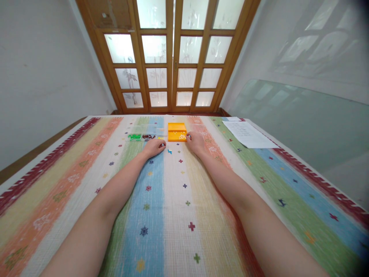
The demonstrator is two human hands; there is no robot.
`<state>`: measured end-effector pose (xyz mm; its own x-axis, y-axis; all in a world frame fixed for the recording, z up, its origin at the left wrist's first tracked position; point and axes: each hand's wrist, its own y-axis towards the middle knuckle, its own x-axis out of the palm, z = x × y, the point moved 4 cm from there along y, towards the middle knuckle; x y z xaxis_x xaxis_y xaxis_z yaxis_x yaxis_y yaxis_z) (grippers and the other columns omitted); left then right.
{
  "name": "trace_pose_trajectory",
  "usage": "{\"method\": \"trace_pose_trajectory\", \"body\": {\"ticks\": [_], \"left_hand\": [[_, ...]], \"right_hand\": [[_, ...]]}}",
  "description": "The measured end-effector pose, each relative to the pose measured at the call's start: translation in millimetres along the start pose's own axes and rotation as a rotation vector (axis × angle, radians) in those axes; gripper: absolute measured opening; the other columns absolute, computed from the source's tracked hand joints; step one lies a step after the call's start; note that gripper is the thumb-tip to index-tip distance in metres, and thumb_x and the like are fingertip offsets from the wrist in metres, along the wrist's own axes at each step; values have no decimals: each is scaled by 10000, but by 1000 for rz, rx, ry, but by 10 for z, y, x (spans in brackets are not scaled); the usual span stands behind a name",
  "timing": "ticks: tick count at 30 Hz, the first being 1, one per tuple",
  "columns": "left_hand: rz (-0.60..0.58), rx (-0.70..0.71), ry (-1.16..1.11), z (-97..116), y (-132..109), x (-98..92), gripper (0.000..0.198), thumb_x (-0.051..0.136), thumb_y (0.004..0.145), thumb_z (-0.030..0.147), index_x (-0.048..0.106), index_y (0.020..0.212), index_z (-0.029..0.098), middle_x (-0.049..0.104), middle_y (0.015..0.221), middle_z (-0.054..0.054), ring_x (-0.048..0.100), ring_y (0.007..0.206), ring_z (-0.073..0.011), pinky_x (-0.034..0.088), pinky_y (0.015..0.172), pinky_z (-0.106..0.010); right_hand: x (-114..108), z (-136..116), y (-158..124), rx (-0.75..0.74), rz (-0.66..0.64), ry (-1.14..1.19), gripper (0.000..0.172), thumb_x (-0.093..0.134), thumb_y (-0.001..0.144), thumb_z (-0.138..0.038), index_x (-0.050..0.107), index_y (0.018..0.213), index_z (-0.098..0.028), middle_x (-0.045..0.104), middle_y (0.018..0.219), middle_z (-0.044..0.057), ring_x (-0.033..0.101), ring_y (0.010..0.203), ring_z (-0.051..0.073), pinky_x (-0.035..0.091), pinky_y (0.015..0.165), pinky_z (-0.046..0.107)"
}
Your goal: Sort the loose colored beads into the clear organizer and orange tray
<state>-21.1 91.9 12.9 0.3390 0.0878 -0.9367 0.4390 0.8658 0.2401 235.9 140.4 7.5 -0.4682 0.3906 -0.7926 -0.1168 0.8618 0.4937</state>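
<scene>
My left hand (155, 148) rests on the cloth with its fingers curled together; whatever is between the fingertips is too small to make out. Behind it is a clear compartment box (142, 132) holding green pieces (134, 137), dark brown pieces (148, 137) and a few yellow pieces (160, 137). An orange box (177, 126) with its lid open lies between my hands, small white pieces (182, 136) inside it. My right hand (196, 142) is at its right edge, fingers bent and closed; their grip cannot be made out. A small blue item (170, 151) lies in front of the orange box.
A striped, patterned tablecloth (175, 215) covers the table. Printed white paper (249, 134) lies at the back right, partly over the table's right border. Wooden glazed doors (173, 69) stand beyond the far edge, and a glass panel (302, 123) leans at the right wall.
</scene>
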Motion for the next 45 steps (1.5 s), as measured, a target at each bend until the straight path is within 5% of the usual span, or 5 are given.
{"method": "trace_pose_trajectory", "body": {"ticks": [17, 25, 37, 45], "left_hand": [[9, -19, -28, -46, 9, 31, 214, 583, 919, 258, 771, 1013, 216, 731, 852, -37, 632, 773, -186, 408, 704, -281], [51, -49, -14, -82, 15, 33, 219, 587, 932, 286, 772, 1029, 222, 742, 882, -49, 642, 817, -204, 422, 744, -290], [487, -625, -20, -772, -217, -368, 286, 530, 955, 343, 753, 1081, 217, 738, 867, -61, 644, 800, -221, 401, 700, -294], [631, -862, -56, -1066, -407, -484, 261, 536, 942, 332, 743, 1059, 223, 744, 939, -76, 651, 857, -241, 431, 731, -311]], "right_hand": [[59, -376, -183, -384, -129, 65, 173, 583, 991, -236, 752, 990, -198, 737, 955, 85, 614, 916, 230, 421, 854, 341], [56, -388, -206, -424, -142, 95, 169, 586, 984, -224, 751, 986, -189, 727, 934, 85, 606, 891, 220, 408, 827, 330], [46, -543, -316, -587, -302, 154, 196, 647, 964, -339, 718, 855, -193, 708, 875, 62, 588, 852, 196, 368, 777, 298], [22, -638, -364, -629, -369, 199, 203, 693, 945, -380, 721, 871, -193, 695, 846, 44, 574, 826, 183, 356, 762, 285]]}}
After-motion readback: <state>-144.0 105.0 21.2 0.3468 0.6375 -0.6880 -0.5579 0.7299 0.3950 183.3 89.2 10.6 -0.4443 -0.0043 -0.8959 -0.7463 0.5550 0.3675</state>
